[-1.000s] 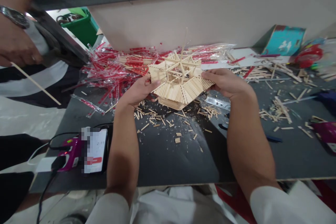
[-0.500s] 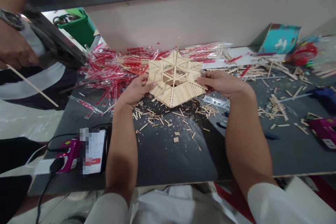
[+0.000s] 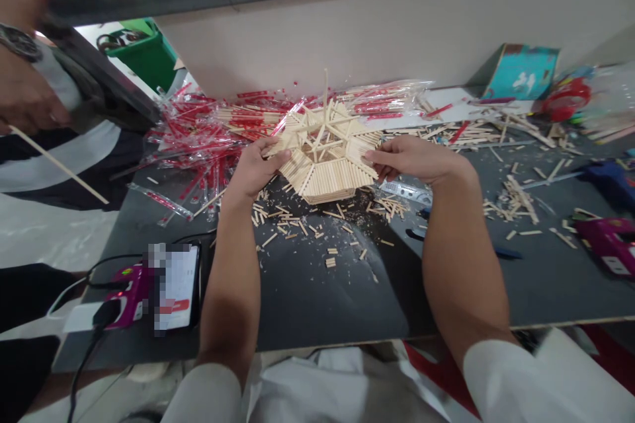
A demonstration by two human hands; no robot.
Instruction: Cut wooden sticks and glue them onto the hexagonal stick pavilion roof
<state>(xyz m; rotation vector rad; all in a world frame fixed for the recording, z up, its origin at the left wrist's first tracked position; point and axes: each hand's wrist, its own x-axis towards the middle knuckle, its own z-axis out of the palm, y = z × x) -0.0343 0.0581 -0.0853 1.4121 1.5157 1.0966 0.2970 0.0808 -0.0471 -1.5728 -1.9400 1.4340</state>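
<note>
Resting low over the dark grey counter [image 3: 317, 291], a pale six-sided model built of thin wooden sticks [image 3: 325, 158] sits between the person's two hands, its sloped panels of side-by-side sticks facing the camera and a single stick standing up from its open lattice top. The left hand [image 3: 255, 168] has its grip pinched on the model's left edge, thumb on top and fingers curled beneath. The right hand [image 3: 414, 158] has its grip closed on the right edge, fingertips pressing the panel there. Whether the model's base touches the counter cannot be told.

Just below the model lies a scatter of short cut stick ends and sawdust [image 3: 317, 228]. Behind it, against the beige wall, spreads a heap of clear wrappers with red print, some with sticks inside [image 3: 213, 129]. To the right lie more loose sticks [image 3: 518, 201], a teal cardboard box [image 3: 523, 73] and a magenta tool [image 3: 608, 241]. Near the front left corner stand a phone with a blurred screen [image 3: 173, 287] and a magenta charger with a black cable [image 3: 124, 287].

At far left another person's hand [image 3: 24, 102], with a wristwatch, holds a long thin stick [image 3: 57, 165].
</note>
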